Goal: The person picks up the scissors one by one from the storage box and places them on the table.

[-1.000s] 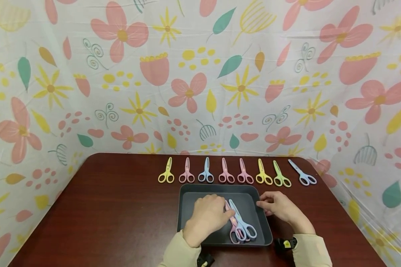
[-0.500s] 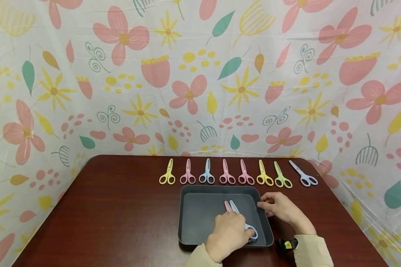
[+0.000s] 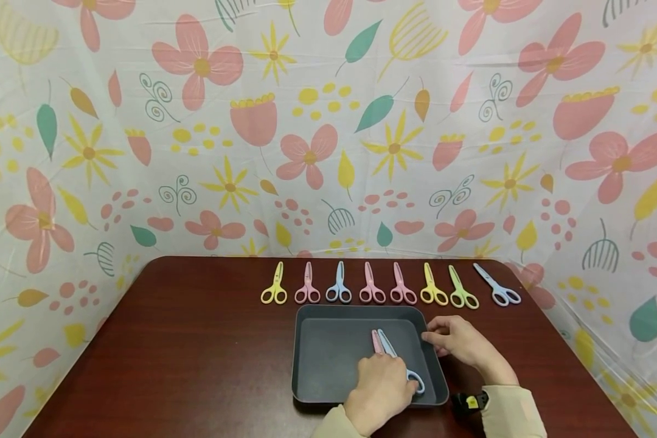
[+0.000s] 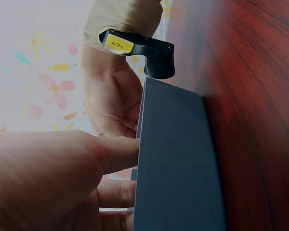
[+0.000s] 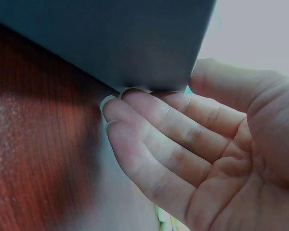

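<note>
A dark grey tray (image 3: 328, 347) lies near the front of the table. Inside it, toward the right, a pink pair of scissors (image 3: 376, 342) and a light blue pair of scissors (image 3: 387, 344) lie side by side, tips pointing away. My left hand (image 3: 380, 386) covers their middles and handles, fingers curled down and thumb by the blue handle; it grips them. From the left wrist, its fingertips disappear behind the tray wall (image 4: 178, 159). My right hand (image 3: 460, 340) holds the tray's right side, thumb at the rim and fingers (image 5: 144, 130) against the outside lower edge.
Behind the tray runs a row of several scissors: yellow (image 3: 274, 285), pink (image 3: 308, 285), blue (image 3: 339, 285), more pink and yellow, then green (image 3: 460, 289) and light blue (image 3: 497, 286). A flowered cloth (image 3: 306, 152) hangs behind the brown table (image 3: 197, 347).
My left hand came from the tray's middle toward its front right, onto the two scissors. The pair then shifted slightly right, closer together. My right hand stayed at the tray's side.
</note>
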Demonstrator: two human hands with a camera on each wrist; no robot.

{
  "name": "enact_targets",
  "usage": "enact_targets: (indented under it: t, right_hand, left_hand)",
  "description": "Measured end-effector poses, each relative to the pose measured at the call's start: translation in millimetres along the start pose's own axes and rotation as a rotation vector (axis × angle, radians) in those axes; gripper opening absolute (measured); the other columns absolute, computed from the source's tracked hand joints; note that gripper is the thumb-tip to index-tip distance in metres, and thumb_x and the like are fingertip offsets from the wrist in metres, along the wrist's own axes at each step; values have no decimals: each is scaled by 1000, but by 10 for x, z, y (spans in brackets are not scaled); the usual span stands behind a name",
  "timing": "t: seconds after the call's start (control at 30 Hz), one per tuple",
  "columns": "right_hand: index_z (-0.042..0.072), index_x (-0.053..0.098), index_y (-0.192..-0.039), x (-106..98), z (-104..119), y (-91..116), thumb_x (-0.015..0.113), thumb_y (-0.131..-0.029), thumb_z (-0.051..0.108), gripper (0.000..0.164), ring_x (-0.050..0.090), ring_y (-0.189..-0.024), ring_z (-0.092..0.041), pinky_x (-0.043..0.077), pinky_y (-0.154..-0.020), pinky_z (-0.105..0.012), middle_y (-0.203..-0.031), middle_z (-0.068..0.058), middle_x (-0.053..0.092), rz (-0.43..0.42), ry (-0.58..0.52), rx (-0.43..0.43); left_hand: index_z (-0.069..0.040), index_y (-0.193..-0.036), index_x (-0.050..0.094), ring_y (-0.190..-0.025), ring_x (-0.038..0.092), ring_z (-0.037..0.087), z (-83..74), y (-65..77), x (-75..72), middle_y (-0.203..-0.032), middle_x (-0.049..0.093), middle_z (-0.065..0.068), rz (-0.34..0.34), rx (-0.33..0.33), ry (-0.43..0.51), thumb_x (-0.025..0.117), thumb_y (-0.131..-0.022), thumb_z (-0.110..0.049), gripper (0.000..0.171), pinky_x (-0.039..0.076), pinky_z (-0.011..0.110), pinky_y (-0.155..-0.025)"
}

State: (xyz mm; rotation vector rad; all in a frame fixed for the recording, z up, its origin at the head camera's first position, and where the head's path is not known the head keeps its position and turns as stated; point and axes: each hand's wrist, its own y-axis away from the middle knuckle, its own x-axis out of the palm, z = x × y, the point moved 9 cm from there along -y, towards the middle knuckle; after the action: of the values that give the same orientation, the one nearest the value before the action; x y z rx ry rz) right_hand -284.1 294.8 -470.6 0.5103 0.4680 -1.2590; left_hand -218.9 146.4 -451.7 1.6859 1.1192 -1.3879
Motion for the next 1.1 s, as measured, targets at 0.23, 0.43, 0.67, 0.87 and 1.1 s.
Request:
enact_targets:
  t: [0.23,0.43,0.67,0.87,1.1]
  right_hand:
    - [-2,66,-95,-13,-6,-4,68,-91,13,15,62,-67,-25,55,-63,-37,-72,-6,60,-6,4,1]
    - [-2,66,-96,-14,-27,8,68,-91,12,14,62,-67,-24,55,-63,-37,-74,-6,62,-13,8,18]
    - [-3,66,-96,-8,-21,-2,67,-91,11,15,61,-67,-24,55,-63,-37,-73,-6,61,-10,7,10]
    - [-2,66,-96,2,-30,-13,68,-91,12,16,61,-67,-25,55,-64,-37,-73,-6,60,-4,1,8]
    - [-1,66,-95,-3,-34,-17,69,-91,13,15,61,-67,-25,55,-64,-37,-71,-5,59,-13,11,5]
  left_hand:
    - [-16,-76,71,-69,57,16,85,24,-63,-74,63,1,-52,-12,-40,69,-83,-52,37,44,36,-60]
    - [-14,-84,73,-69,54,17,145,40,-96,-75,61,2,-83,-20,-71,72,-80,-53,39,43,35,-60]
    - [-13,-86,74,-71,52,18,180,21,-89,-76,61,3,-90,-37,-135,74,-77,-53,41,39,35,-61]
    - [-14,-88,74,-74,53,18,184,31,-95,-77,62,2,-82,-38,-171,76,-75,-49,38,39,36,-66]
    - [-17,-90,75,-76,51,18,159,9,-62,-79,61,2,-45,-51,-224,75,-73,-59,45,38,38,-71]
